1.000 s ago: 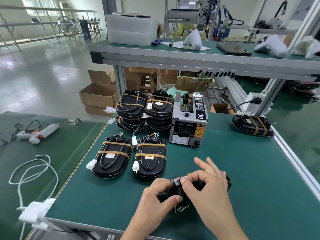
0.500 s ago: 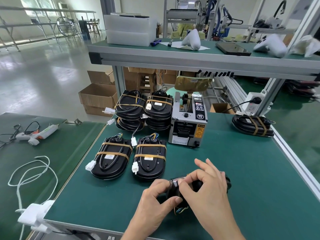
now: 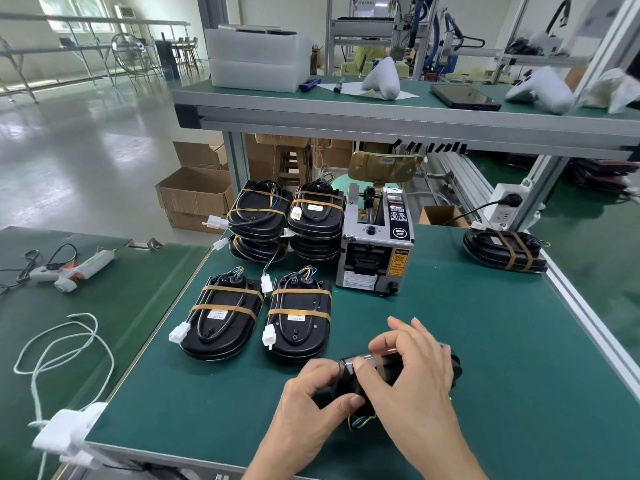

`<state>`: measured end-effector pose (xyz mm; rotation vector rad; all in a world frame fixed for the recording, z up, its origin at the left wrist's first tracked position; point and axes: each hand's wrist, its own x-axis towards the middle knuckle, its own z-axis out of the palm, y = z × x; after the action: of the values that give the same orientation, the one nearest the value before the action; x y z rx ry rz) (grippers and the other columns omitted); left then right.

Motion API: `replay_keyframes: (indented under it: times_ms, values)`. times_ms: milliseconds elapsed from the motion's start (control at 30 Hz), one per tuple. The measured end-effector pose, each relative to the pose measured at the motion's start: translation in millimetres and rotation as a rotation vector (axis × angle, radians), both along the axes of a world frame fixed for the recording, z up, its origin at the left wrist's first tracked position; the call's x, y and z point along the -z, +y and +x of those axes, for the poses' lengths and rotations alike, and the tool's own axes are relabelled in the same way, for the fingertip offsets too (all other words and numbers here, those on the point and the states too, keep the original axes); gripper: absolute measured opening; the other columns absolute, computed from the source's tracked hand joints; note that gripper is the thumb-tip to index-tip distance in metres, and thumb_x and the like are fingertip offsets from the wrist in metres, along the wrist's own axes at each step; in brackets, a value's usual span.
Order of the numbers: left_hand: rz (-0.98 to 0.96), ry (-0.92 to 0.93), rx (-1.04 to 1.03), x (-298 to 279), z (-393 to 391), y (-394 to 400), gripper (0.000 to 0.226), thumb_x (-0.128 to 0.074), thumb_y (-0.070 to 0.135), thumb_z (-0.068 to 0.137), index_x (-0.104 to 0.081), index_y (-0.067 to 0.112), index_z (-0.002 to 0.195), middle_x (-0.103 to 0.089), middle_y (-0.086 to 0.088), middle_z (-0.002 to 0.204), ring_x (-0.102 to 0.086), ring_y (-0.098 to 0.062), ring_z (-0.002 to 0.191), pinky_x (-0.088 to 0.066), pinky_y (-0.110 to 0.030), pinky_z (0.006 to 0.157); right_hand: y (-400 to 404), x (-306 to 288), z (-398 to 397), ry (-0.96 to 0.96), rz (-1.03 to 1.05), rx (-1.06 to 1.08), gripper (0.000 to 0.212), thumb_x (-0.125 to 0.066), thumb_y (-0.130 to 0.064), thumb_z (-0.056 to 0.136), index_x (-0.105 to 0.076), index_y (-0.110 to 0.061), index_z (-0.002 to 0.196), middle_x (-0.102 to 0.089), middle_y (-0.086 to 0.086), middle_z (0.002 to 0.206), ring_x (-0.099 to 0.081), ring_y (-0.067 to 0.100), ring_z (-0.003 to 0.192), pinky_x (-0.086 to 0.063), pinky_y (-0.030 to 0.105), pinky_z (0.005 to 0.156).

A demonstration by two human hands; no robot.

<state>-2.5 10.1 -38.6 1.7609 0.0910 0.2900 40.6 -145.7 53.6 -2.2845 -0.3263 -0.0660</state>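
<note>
Both hands meet low in the head view, at the near middle of the green counter (image 3: 502, 341), around a black unit (image 3: 348, 384) that stands on edge just above the counter's surface, well in front of the tape dispenser (image 3: 375, 251). The left hand (image 3: 311, 400) comes up from the bottom edge with its wrist bent inward; its fingers are curled and its thumb lies along the near face, so it grips the left end of the black unit. The right hand (image 3: 412, 372) reaches in from the lower right, its forearm slanting across the frame and its back turned to the camera. Its index finger arches over the top edge of the unit and its thumb presses a strip of brown tape (image 3: 377, 358) against the near face, so this hand pinches the unit too, while the other fingers spread upward and loose. Most of the unit is hidden behind the right hand; its far end shows past the knuckles, and thin coloured wires (image 3: 360, 420) hang out below, between the two wrists. Just to the left of the hands, two banded units (image 3: 225, 317) lie flat side by side, their white plugs at the near left corners, and further back two stacks of units (image 3: 317, 216) stand just beside the dispenser
</note>
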Motion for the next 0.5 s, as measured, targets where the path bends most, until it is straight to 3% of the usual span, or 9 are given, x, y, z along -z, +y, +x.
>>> replay_keyframes:
  times_ms: [133,300,433,500]
  values:
    - [0.004,-0.004,0.005,0,0,0,0.046,-0.079,0.069,0.083,-0.078,0.039,0.118,-0.071,0.003,0.121,-0.070,-0.020,0.116,-0.055,-0.032,0.100,0,2,1,0.001,-0.019,-0.011,0.022,-0.071,-0.034,0.087,-0.053,-0.044,0.092,-0.042,-0.032,0.136,-0.011,-0.006,0.149,0.022,0.016,0.115]
    - [-0.022,-0.016,-0.006,-2,0,-1,0.046,-0.079,0.070,0.081,-0.079,0.041,0.116,-0.072,0.003,0.120,-0.070,-0.018,0.115,-0.055,-0.030,0.100,0,2,1,-0.013,0.008,-0.030,0.021,-0.067,-0.030,0.091,-0.052,-0.043,0.094,-0.046,-0.034,0.135,-0.015,-0.008,0.147,0.017,0.022,0.121]
    - [-0.003,-0.027,-0.013,-1,0,-1,0.045,-0.080,0.068,0.081,-0.080,0.039,0.115,-0.073,0.002,0.119,-0.071,-0.018,0.115,-0.054,-0.029,0.100,-6,2,3,0.000,0.105,-0.016,0.026,-0.066,-0.019,0.095,-0.055,-0.042,0.101,-0.053,-0.035,0.132,-0.024,-0.013,0.144,0.004,0.022,0.124]
    - [-0.009,-0.030,-0.014,-1,0,-1,0.045,-0.081,0.068,0.080,-0.080,0.039,0.115,-0.072,0.002,0.119,-0.071,-0.019,0.114,-0.053,-0.026,0.100,-13,1,5,0.064,0.207,0.031,0.023,-0.066,-0.023,0.096,-0.062,-0.043,0.107,-0.063,-0.030,0.124,-0.042,-0.002,0.137,-0.018,0.030,0.124]
